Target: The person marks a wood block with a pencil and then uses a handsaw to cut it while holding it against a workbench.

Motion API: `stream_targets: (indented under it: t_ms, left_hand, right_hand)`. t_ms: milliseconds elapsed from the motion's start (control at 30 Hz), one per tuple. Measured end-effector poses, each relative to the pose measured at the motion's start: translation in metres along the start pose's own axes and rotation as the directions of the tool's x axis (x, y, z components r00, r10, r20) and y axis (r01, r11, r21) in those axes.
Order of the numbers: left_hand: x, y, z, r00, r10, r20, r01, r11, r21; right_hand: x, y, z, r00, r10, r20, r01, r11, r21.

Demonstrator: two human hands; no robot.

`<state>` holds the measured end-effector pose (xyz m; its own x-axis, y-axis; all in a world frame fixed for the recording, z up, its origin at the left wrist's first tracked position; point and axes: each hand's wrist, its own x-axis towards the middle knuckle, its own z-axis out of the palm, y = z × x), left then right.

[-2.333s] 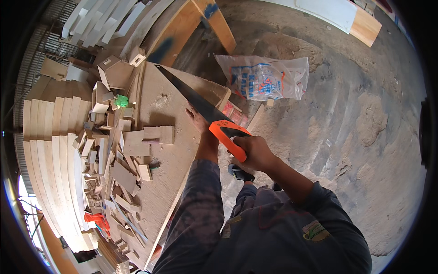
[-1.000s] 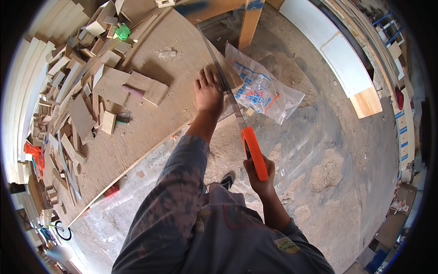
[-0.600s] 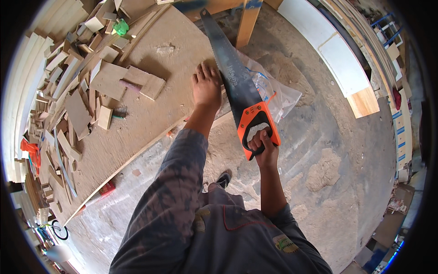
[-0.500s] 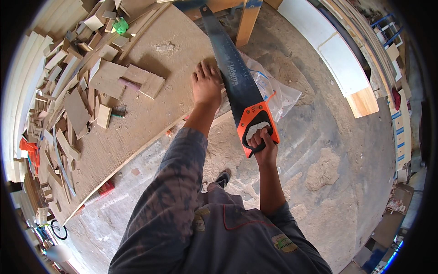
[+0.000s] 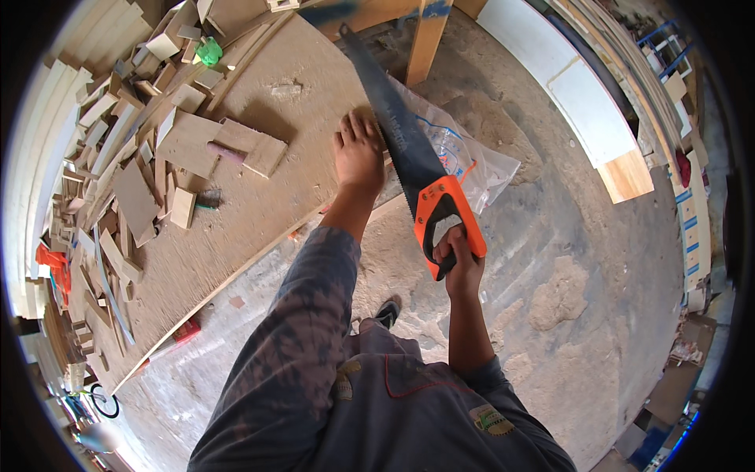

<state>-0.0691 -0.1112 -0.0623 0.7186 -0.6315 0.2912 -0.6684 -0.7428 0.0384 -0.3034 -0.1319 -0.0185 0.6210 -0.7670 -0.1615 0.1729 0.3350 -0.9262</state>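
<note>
Right grip (image 5: 464, 266) clasps one saw (image 5: 410, 145); left hand (image 5: 359, 161) (flat) rests on one board (image 5: 314, 90).

Carpentry workshop: handsaw (image 5: 413, 153), wood offcuts (image 5: 135, 200), stacked planks (image 5: 38, 157)

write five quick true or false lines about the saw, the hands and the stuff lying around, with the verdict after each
1. The right hand grips the orange and black handle of the handsaw. True.

2. The handsaw's toothed edge faces away from the left hand. False: it is on the side toward the left hand.

3. The left hand lies on the wooden worktop. True.

4. Nothing green lies among the wood offcuts. False: a crumpled green piece lies there, at the upper left of the view.

5. The printed plastic bag is partly hidden by the handsaw. True.
</note>
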Motion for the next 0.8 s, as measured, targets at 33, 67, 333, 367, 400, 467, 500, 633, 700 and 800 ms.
stream_targets:
  t_ms: [33, 67, 333, 367, 400, 467, 500, 633, 700, 800]
  left_hand:
    - [0.0, -0.001, 0.001, 1.0, 0.008, -0.015, -0.008, 1.0, -0.005]
    - [0.0, 0.001, -0.003, 1.0, 0.014, 0.004, -0.014, 1.0, -0.008]
    - [0.0, -0.01, 0.013, 0.997, 0.077, -0.011, -0.077, 0.997, 0.031]
    - [0.001, -0.011, 0.015, 0.997, 0.074, 0.012, -0.074, 0.997, 0.015]
    - [0.002, -0.012, 0.017, 0.997, 0.071, 0.035, -0.071, 0.997, -0.001]
    - [0.003, -0.013, 0.019, 0.995, 0.076, 0.062, -0.075, 0.997, -0.021]
    - [0.002, -0.013, 0.019, 0.994, 0.083, 0.066, -0.081, 0.996, -0.026]
    - [0.001, -0.006, 0.006, 0.992, 0.084, 0.097, -0.086, 0.996, 0.013]
    - [0.005, -0.022, 0.036, 0.996, 0.079, -0.042, -0.077, 0.995, 0.059]
    - [0.004, -0.01, 0.029, 0.992, 0.086, -0.093, -0.082, 0.996, 0.041]
  right_hand:
    - [-0.001, -0.005, 0.004, 1.0, -0.015, 0.015, 0.017, 0.991, -0.13]
    - [0.0, -0.011, 0.008, 0.999, -0.029, 0.026, 0.035, 0.966, -0.258]
    - [-0.009, -0.005, 0.023, 0.874, -0.239, 0.424, 0.481, 0.555, -0.679]
    - [-0.01, -0.001, 0.026, 0.846, -0.246, 0.473, 0.53, 0.489, -0.693]
    - [-0.011, 0.001, 0.028, 0.851, -0.248, 0.463, 0.522, 0.498, -0.693]
    - [-0.013, 0.0, 0.032, 0.86, -0.249, 0.445, 0.507, 0.513, -0.692]
    - [-0.013, -0.002, 0.032, 0.865, -0.239, 0.441, 0.499, 0.511, -0.7]
    - [-0.011, -0.017, 0.033, 0.869, -0.269, 0.415, 0.49, 0.582, -0.649]
    - [-0.007, -0.02, 0.038, 0.879, -0.28, 0.385, 0.467, 0.667, -0.58]
    - [0.009, -0.015, 0.036, 0.949, -0.195, 0.249, 0.298, 0.811, -0.503]
